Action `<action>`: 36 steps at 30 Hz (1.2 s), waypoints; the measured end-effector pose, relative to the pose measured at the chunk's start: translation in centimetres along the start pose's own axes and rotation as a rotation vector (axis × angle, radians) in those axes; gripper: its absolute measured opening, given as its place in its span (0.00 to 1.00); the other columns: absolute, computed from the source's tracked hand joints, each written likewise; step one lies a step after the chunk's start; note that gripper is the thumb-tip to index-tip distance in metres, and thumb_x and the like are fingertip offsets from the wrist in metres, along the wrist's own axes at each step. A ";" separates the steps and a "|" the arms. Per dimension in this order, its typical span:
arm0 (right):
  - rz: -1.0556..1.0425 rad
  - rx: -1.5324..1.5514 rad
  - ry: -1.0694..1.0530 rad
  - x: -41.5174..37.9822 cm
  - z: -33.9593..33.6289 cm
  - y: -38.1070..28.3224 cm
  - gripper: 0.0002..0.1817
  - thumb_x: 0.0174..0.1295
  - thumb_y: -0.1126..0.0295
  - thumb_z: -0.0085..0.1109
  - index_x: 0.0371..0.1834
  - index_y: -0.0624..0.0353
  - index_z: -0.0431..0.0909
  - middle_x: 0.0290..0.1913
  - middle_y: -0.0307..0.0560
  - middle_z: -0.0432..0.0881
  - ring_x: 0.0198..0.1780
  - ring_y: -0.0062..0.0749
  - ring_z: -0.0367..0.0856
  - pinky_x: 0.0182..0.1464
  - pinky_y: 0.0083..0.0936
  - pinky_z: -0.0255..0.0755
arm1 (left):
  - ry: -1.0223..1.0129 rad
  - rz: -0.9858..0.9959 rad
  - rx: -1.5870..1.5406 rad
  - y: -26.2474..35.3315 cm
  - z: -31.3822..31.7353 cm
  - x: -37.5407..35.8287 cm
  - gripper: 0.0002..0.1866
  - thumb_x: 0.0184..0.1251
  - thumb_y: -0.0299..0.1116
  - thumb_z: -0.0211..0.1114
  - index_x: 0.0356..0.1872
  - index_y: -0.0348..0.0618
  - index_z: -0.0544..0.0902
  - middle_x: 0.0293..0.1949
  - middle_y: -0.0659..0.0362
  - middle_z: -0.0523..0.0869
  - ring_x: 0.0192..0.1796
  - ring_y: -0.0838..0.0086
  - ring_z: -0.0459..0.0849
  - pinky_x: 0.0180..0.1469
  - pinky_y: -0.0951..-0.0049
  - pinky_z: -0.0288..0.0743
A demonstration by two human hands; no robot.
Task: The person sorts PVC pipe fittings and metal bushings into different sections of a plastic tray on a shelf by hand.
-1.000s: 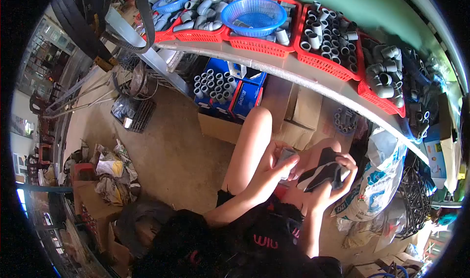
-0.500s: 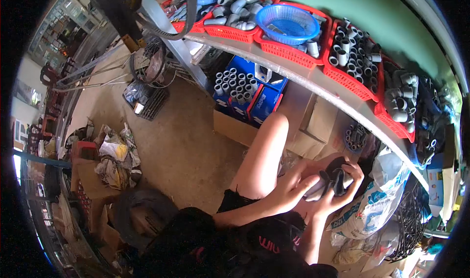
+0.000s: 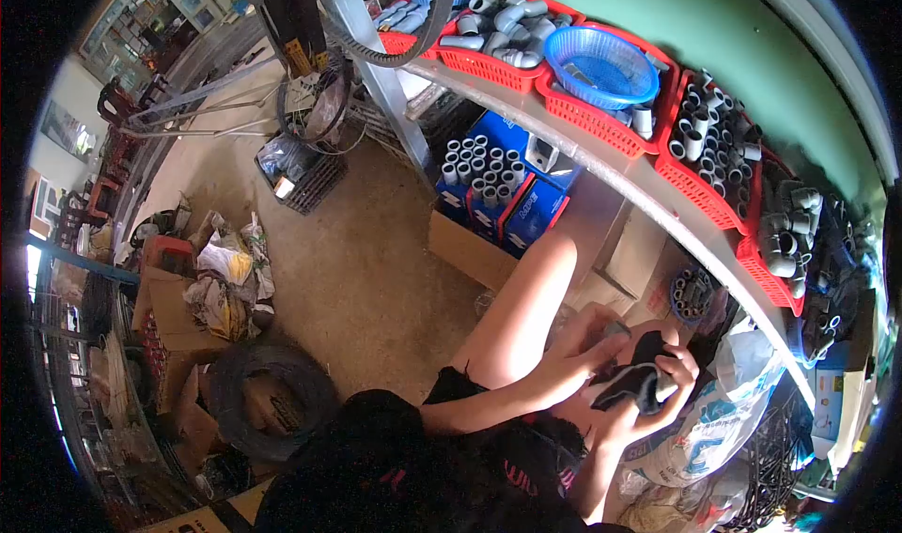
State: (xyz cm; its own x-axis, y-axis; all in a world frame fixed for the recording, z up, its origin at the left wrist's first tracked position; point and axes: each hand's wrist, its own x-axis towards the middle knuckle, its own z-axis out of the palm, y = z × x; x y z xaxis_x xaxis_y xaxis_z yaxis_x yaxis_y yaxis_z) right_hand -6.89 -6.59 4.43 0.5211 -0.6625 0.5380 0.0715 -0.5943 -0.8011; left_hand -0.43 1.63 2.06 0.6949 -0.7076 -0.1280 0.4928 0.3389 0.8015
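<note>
My left hand (image 3: 587, 347) is closed around a small grey piece (image 3: 615, 330) that looks like a pipe fitting, though fingers cover most of it. Just to its right, my right hand (image 3: 669, 383) grips a black and grey cloth (image 3: 634, 383) that hangs over the palm and fingers. Something pale shows between the right fingers and the cloth, too covered to name. Both hands are above my lap, with a bare knee (image 3: 550, 256) beyond them.
Red baskets (image 3: 700, 190) of grey fittings line the shelf, with a blue basket (image 3: 601, 68) on top. Below stand blue boxes (image 3: 531, 209) bearing several short grey pipes (image 3: 479, 167). A white sack (image 3: 714, 430) leans at right; a black coil (image 3: 272, 401) lies at left.
The hands have drawn apart; before, both held a grey piece with dark cloth around it. Now the grey piece is in my left hand and the cloth in my right. The view has shifted.
</note>
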 end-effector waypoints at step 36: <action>0.733 0.419 0.171 -5.9 -5.7 20.8 0.10 0.57 0.71 0.47 0.42 0.57 0.71 0.39 0.37 0.71 0.43 0.23 0.70 0.47 0.21 0.65 | 0.701 0.484 1.210 -6.2 -25.3 24.0 0.17 0.46 0.22 0.66 0.41 0.32 0.77 0.32 0.44 0.82 0.35 0.52 0.82 0.37 0.62 0.75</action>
State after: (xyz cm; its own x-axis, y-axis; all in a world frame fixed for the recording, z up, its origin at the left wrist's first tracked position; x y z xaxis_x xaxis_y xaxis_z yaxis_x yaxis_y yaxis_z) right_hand -13.30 -17.62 -13.96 0.4257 -0.8927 -0.1478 0.0928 0.2056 -0.9742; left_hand 26.40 -1.80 -20.76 0.9393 -0.1234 0.3200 -0.3366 -0.5111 0.7909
